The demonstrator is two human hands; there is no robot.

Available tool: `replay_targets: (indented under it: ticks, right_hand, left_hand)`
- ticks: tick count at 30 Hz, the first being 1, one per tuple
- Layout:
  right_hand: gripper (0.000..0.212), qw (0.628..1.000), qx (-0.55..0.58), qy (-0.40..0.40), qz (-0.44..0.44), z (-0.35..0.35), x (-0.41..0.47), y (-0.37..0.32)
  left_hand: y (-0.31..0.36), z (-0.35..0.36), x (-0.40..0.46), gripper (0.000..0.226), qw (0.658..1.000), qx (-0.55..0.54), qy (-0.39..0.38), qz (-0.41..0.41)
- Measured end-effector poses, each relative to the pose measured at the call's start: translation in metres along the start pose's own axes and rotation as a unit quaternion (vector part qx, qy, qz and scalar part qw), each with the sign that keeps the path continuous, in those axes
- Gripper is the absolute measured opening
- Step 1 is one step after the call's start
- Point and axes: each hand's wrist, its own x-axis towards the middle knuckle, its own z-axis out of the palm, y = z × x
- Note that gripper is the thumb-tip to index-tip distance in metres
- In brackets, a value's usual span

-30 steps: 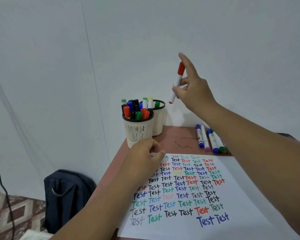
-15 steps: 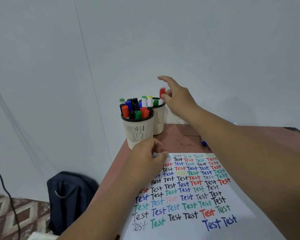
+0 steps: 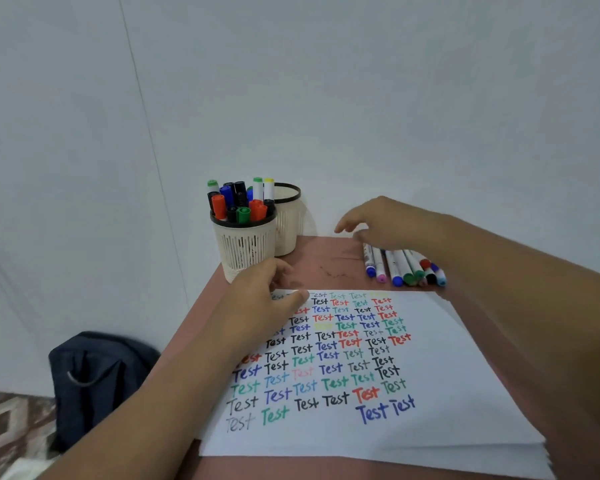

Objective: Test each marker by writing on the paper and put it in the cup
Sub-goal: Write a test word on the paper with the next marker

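Right hand (image 3: pixel 392 225) empty, fingers loose, over the row of white-barrelled markers (image 3: pixel 400 266); left hand (image 3: pixel 274 299) flat on the white paper sheet (image 3: pixel 447 375). Risk: a sloppy grab nudges neighbours, which roll off the table.

Red marker's gone from the right hand (image 3: pixel 392 225), which has swung down from the rear cup (image 3: pixel 289 216), empty, over the loose markers (image 3: pixel 400 266) on the table

Capped markers (image 3: pixel 400 268) lay side by side beyond the paper (image 3: pixel 430 358), which was covered in coloured "Test" words. The front cup (image 3: pixel 245 244) stood upright, full of markers.
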Motion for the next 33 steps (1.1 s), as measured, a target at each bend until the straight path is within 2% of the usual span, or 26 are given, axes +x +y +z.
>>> replay_targets:
  ticks: [7,12,14,17,19,22,26,30,33]
  right_hand:
    - [0.031,0.987,-0.112,-0.115,0.026,0.010,-0.025,-0.002]
    - [0.037,0.974,-0.157,-0.147,0.074,0.013,-0.026,-0.012]
    - [0.036,0.972,-0.139,-0.163,0.093,0.014,-0.026,-0.017]
    - [0.024,0.990,-0.095,-0.094,0.044,0.021,-0.030,-0.011]
    - [0.025,0.997,-0.075,-0.031,0.016,0.025,-0.034,-0.007]
    - [0.023,0.996,0.007,0.091,-0.017,0.024,-0.037,-0.011]
    - [0.017,0.950,0.219,0.214,-0.055,0.018,-0.049,-0.033]
    - [0.015,0.906,0.323,0.263,-0.078,0.020,-0.062,-0.056]
    - [0.017,0.881,0.386,0.263,-0.075,0.023,-0.071,-0.070]
  left_hand:
    - [0.006,-0.003,-0.004,0.050,1.000,-0.004,-0.012,0.008]
    - [0.004,-0.003,-0.004,0.052,1.000,-0.008,-0.012,0.007]
    - [0.004,-0.003,-0.004,0.051,1.000,-0.009,-0.012,0.007]
    - [0.002,-0.002,-0.003,0.050,1.000,-0.008,-0.011,0.012]
    - [0.000,0.000,-0.002,0.049,1.000,-0.001,-0.007,0.016]
    - [-0.004,0.002,0.000,0.049,0.999,0.023,0.001,0.026]
    - [-0.006,0.004,0.001,0.054,0.998,0.052,0.006,0.045]
    - [-0.006,0.005,0.000,0.061,0.996,0.035,0.009,0.076]
    - [-0.004,0.005,-0.002,0.061,0.994,-0.004,0.008,0.108]
